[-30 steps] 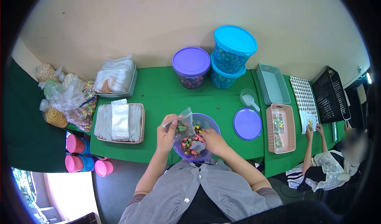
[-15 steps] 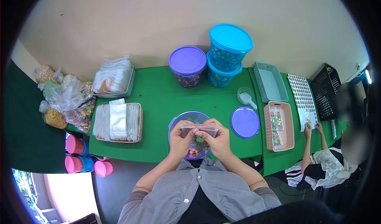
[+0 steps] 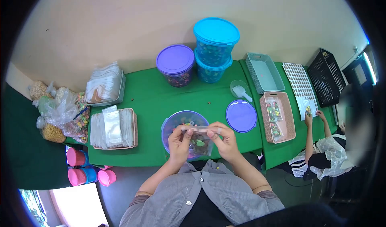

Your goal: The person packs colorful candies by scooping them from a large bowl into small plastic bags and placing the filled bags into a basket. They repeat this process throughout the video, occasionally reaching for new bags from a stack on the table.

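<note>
1. 2 hands hold 1 small clear bag (image 3: 198, 137) of coloured candies by its top edge, above the purple bowl (image 3: 171, 124) at the counter's (image 3: 161, 98) near edge.
2. Left hand (image 3: 179, 142): grip closed on the bag's top left corner.
3. Right hand (image 3: 226, 140): grip pinched on the top right corner.
4. Just right of the bowl lies a purple lid (image 3: 241, 115); a tray of empty bags (image 3: 112, 127) sits to its left.

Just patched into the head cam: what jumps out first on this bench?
Both hands, left hand and right hand, pinch the top edge of a small clear bag of coloured candies over the purple bowl at the near table edge. Behind, against the wall, two stacked blue tubs tower beside a purple-lidded tub.
</note>
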{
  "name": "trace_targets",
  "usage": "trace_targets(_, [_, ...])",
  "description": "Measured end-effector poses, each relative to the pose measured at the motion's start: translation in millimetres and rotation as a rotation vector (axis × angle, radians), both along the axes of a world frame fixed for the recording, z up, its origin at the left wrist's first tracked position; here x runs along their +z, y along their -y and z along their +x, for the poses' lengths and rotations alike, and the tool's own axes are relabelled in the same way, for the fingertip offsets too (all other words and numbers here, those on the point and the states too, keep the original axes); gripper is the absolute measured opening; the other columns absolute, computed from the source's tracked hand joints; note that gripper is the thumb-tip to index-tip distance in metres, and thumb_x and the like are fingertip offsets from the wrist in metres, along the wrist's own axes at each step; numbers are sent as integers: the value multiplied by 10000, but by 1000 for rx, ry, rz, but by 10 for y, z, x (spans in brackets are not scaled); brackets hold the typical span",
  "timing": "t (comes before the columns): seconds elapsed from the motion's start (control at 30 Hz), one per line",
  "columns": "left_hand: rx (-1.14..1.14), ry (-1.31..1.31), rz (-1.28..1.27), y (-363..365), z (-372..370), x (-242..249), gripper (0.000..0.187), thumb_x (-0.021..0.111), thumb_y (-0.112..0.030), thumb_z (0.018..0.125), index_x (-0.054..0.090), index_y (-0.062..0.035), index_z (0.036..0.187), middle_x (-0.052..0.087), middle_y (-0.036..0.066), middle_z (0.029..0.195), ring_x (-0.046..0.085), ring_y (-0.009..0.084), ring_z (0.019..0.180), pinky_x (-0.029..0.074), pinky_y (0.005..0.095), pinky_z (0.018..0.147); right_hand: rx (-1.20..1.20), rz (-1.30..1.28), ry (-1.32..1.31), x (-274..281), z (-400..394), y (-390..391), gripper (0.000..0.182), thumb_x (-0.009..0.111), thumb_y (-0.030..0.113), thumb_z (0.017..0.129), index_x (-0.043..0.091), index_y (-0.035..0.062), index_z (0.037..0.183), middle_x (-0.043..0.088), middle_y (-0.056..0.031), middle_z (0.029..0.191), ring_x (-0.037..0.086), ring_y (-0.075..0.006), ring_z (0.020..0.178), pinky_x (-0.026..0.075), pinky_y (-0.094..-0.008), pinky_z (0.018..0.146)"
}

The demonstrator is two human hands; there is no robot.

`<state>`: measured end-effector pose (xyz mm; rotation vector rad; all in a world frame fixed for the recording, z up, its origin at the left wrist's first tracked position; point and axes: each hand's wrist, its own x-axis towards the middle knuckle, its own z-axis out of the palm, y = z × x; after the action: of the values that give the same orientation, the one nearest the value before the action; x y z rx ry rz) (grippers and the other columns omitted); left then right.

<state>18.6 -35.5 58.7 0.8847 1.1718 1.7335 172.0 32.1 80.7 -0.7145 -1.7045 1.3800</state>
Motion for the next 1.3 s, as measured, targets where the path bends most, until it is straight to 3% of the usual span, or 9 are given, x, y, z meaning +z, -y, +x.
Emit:
trace_targets(0.23, [-305,-186,-74,-258,-102,-250,312,489,-263,1009,675,-15,972,670,133,1036,613,175,992,456,305,880,-217,-111,72,-220,637,-248,312,514,273,999,669,2,984,635,-42,865,562,-129,822,440,-270,765])
trace_targets(0.37, [227,-1225,-351,-224,-572,-441,389,612,-254,914,550,-33,1228,460,218,1358,435,355,1282,377,445,1034,-768,-89,101,-585,1760,-887,263,540,235,991,651,23,883,576,22,731,498,-80,681,404,-275,609])
trace_targets(0.43, [277,-1226,-538,-98,-859,-871,499,643,-242,885,472,-69,1320,337,223,1449,338,386,1342,340,472,1064,-949,5,210,-720,2403,-1242,251,564,209,973,627,-4,855,549,5,674,467,-88,612,374,-302,536])
trace_targets(0.53, [302,-1085,-473,7,-1013,-1422,429,597,-243,927,490,-81,1310,462,187,1362,458,328,1249,427,453,973,-1082,112,470,-871,3132,-1823,263,591,222,954,619,-25,868,534,-28,636,466,-113,579,369,-321,518])
trace_targets(0.6, [73,-311,-766,-54,-1000,-1470,372,541,-268,971,501,-66,1281,576,128,1231,559,244,1099,495,389,839,-1143,102,664,-1049,3367,-2142,283,604,244,945,621,-34,892,532,-48,620,478,-132,569,380,-327,525])
trace_targets(0.73, [137,-421,-638,-182,-914,-1653,330,492,-291,1001,519,-67,1241,632,73,1124,596,182,977,503,327,736,-1191,49,634,-2147,3870,-2796,413,602,301,927,551,27,1233,624,-207,1031,610,-327,913,475,-402,803])
trace_targets(0.8, [218,-290,-733,-278,-713,-1446,320,496,-312,999,529,-77,1214,623,75,1161,593,192,998,498,344,760,-1246,144,1162,-2489,3762,-2711,439,580,266,919,508,75,1307,500,-247,1282,523,-409,1118,404,-503,967])
trace_targets(0.9, [232,-319,-671,-321,-746,-1673,327,487,-331,1001,524,-90,1219,616,63,1178,583,194,1023,497,368,762,-949,-26,1139,-2514,3479,-2442,432,562,236,912,508,100,1318,443,-222,1362,453,-427,1207,334,-593,1007])
trace_targets(1.3, [255,-260,-663,-594,-592,-1587,382,510,-353,989,515,-55,1228,601,87,1182,573,217,1052,474,355,841,-921,58,1426,-2181,3100,-2427,511,489,366,951,442,152,1412,330,-198,1504,209,-481,1393,133,-645,1101])
